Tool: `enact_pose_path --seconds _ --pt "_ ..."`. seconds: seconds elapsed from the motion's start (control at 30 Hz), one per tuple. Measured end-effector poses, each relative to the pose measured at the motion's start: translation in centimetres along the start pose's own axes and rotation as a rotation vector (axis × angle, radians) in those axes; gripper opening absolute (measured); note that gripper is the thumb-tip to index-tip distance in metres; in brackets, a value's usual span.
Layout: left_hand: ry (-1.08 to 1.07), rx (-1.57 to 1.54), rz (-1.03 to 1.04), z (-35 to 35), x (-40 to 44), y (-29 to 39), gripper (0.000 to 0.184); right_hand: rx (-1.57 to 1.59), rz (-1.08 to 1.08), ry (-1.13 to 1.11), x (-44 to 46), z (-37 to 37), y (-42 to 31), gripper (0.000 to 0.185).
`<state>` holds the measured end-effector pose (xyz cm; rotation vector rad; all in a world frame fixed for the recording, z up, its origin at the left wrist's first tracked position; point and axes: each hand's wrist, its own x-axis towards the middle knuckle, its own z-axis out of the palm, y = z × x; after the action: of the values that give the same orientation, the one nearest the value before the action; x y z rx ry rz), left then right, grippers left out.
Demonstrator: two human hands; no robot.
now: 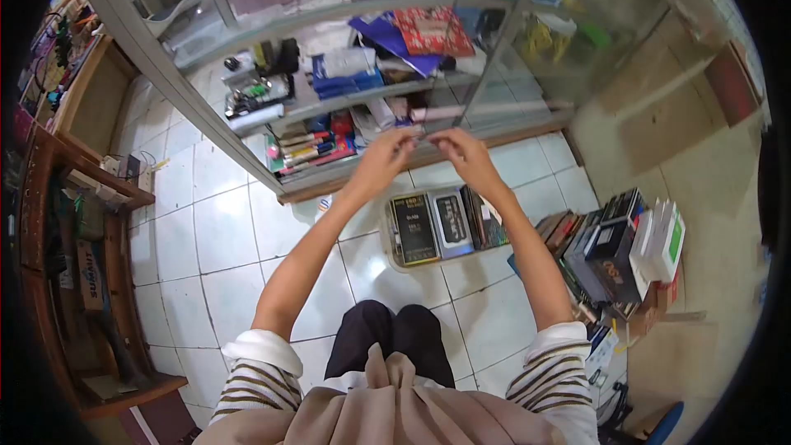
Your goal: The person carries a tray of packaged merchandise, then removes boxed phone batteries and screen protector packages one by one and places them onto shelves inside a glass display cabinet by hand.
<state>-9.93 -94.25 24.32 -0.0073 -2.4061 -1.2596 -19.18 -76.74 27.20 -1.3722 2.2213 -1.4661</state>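
Note:
My left hand [384,162] and my right hand [466,158] are stretched forward, close together, in front of the glass cabinet's [305,185] lower edge. The fingers of both are bent into a pinch, pointing at each other. Whatever sits between the fingertips, if anything, is too small to make out. Below them on the floor stands a clear plastic bin [395,261] with a black box [414,229], a grey-and-white box [453,221] and several thin boxes on edge at its right.
Shelves behind the glass hold blue packets [346,72], a red patterned packet [432,31] and a tray of pens [313,148]. Stacked boxes [610,247] stand on the right floor. A wooden shelf unit [37,198] lines the left. White tiles [231,297] cover the floor.

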Motion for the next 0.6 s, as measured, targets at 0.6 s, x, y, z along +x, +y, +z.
enact_pose_path --seconds 0.6 --pt "-0.257 0.159 -0.359 18.2 -8.6 -13.2 0.08 -1.218 -0.214 -0.207 -20.2 8.3 14.5 0.042"
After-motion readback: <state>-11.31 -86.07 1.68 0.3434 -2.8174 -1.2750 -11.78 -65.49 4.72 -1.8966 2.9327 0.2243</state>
